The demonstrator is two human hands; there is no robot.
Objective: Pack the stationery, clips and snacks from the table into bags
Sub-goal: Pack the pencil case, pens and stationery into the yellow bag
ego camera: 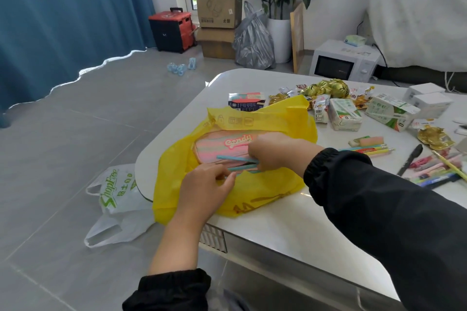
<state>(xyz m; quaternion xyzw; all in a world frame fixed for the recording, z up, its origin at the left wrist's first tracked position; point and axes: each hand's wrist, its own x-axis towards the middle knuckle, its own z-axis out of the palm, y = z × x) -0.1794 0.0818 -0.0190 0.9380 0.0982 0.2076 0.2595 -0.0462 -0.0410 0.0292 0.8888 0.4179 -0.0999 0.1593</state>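
A yellow plastic bag (267,184) lies open on the near left corner of the white table (278,225). Inside it rests a pink striped pencil case (217,146) marked "Candy". My right hand (271,151) reaches into the bag and grips a few teal pencils (235,159) lying across the case. My left hand (204,189) pinches the bag's near edge by the opening. More pencils (371,149), pens and markers (434,171), an eraser (367,140), drink cartons (345,115) and gold-wrapped snacks (326,88) lie on the table to the right.
A white "ShopFree" bag (113,207) lies on the floor beside the table's left edge. Blue clips (179,67) sit on the floor further off. Cardboard boxes (217,10), a red crate (173,29), a grey bag (252,40), a potted plant and a microwave (341,62) stand behind.
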